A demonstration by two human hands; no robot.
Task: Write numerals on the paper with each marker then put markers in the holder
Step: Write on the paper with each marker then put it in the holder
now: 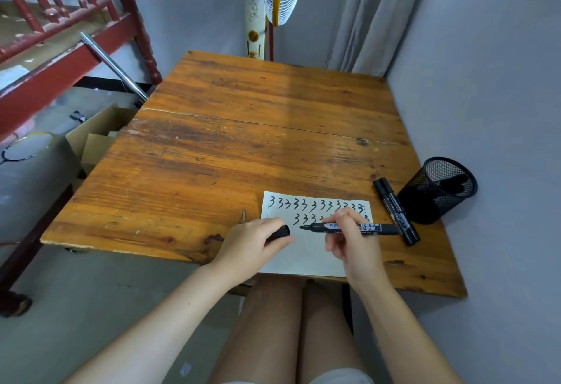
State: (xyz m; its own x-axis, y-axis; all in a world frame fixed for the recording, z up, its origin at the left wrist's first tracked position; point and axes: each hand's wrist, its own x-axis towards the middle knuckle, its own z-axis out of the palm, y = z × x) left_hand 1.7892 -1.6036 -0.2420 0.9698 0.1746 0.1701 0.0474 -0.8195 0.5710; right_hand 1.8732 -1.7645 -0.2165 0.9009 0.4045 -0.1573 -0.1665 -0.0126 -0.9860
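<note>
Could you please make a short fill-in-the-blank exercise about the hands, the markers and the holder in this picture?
1. The right hand holds an uncapped black marker whose tip points toward the person's ____.
2. The left hand grips the marker's ____.
3. Every numeral written on the paper is a ____.
4. Two capped markers lie on the table just ____ the mesh holder, not in it.

Missing words: left; cap; 3; beside

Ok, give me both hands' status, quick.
Left hand: grips the marker cap.
Right hand: holds the uncapped marker over the paper.
</note>
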